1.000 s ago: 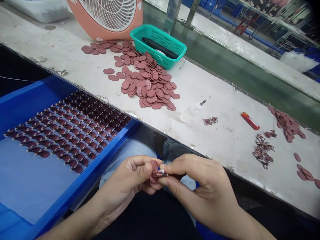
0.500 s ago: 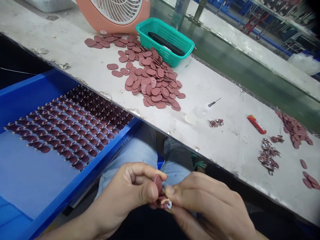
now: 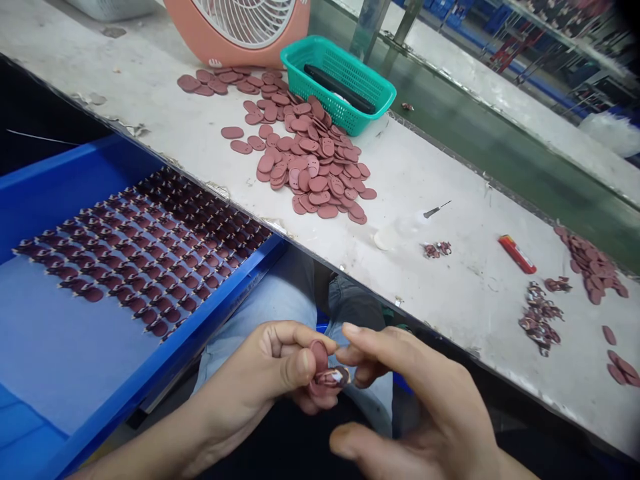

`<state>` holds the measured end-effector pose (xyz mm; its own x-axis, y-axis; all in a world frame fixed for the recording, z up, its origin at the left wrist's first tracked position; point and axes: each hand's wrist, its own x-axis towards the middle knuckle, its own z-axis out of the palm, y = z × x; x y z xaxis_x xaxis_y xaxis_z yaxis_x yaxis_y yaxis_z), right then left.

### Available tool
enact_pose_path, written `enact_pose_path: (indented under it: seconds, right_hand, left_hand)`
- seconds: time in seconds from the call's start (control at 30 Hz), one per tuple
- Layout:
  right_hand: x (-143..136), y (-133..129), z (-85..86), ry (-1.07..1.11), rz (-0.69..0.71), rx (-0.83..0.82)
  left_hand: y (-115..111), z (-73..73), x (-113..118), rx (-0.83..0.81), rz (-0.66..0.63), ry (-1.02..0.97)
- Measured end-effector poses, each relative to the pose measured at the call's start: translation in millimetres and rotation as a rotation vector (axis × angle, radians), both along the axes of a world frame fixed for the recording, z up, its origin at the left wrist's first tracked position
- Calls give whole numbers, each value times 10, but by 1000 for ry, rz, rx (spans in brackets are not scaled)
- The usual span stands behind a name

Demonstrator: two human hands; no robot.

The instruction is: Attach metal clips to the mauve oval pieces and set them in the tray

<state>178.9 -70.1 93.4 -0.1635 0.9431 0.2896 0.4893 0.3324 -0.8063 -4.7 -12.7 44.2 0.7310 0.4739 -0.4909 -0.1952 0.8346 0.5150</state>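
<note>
My left hand [image 3: 265,373] pinches a small brown figurine [image 3: 333,377] with white and dark details between thumb and fingers. A reddish-brown oval disc [image 3: 319,355] stands up at the figurine's back, against my left thumb; whether the two are joined I cannot tell. Just to the right, my right hand [image 3: 430,400] is open, thumb spread well away from the fingers and nothing in between. Its fingertips hover close beside the figurine. Both hands are over my lap, in front of the table edge.
Oval discs [image 3: 310,167] lie heaped on the table [image 3: 465,280] beside a green basket [image 3: 345,120] and an orange fan [image 3: 225,50]. Rows of brown figurines [image 3: 145,260] fill a blue tray [image 3: 240,293] at left. Rightward lie a red lighter-like item [image 3: 517,255], loose figurines [image 3: 540,317] and a needle-tipped tool [image 3: 437,209].
My right hand has let go of the figurine, opened and drawn slightly right. The figurine has turned in my left hand, showing more of its light and dark front.
</note>
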Motion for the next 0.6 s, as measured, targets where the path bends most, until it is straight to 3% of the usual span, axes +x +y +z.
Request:
enact_pose_path:
  seconds: [0.17,0.6]
  right_hand:
    - [40,42,0,19,84,-7]
    - [-25,127,-82,80,100,4]
  left_hand:
    - [2,-34,20,-35,8,-5]
    - [-48,-33,-1,-116,107,23]
